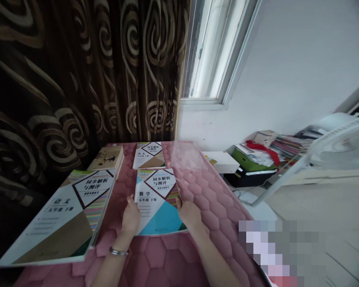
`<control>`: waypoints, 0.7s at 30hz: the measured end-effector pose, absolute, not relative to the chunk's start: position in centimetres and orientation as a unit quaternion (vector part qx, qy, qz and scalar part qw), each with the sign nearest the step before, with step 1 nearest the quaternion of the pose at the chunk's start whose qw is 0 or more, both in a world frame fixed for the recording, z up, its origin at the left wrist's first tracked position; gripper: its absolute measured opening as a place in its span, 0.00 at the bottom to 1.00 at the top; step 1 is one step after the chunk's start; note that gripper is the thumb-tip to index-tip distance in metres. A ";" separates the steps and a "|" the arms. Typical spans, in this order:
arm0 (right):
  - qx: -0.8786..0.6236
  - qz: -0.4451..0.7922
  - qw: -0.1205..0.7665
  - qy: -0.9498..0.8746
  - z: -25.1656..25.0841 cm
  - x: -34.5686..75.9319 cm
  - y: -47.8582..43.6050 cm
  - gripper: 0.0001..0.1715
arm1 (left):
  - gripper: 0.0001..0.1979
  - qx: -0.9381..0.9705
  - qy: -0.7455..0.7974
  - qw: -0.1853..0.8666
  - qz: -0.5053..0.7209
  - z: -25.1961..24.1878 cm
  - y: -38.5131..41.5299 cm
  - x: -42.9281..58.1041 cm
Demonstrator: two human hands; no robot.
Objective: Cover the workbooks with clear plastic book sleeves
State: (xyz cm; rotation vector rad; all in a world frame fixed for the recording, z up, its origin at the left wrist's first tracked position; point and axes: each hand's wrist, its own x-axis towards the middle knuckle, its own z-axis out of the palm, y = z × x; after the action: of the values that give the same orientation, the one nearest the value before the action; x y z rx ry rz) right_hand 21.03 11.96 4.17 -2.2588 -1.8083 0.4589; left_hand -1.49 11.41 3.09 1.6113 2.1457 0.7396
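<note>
A white and blue workbook (158,203) lies in the middle of the pink quilted cover (155,255), its front facing up. My left hand (131,215) grips its left edge, and a metal bracelet circles that wrist. On the opposite edge, my right hand (189,213) holds the same book, fingers partly hidden beneath it. Just behind is a similar workbook (149,154) with a brown patch. To the left lies a larger-looking white and brown workbook (66,215), on top of a stack. Behind that sits a pile of tan books (107,157).
Clear plastic (188,155) lies at the cover's back right. Beyond the right edge are a white box (221,161), a black bin (248,177) of papers and a white fan (341,147). A patterned curtain (131,71) hangs behind and left.
</note>
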 end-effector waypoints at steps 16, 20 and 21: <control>-0.649 0.241 0.403 -0.599 9.0 24.5 8.2 0.18 | 0.14 0.530 0.616 0.275 0.514 9.2 9.0 -1.3; -0.651 0.270 0.412 -0.577 9.8 22.9 6.5 0.20 | 0.13 0.523 0.647 0.258 0.490 9.9 7.8 -3.1; -0.646 0.278 0.415 -0.578 10.0 22.1 6.1 0.21 | 0.13 0.527 0.662 0.231 0.480 10.0 7.5 -4.0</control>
State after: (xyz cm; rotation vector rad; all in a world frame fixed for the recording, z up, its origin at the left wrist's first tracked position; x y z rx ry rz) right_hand 22.08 6.09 9.99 -1.6216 -1.4505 0.6971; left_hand -4.00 7.45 9.99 1.4487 1.8215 1.3188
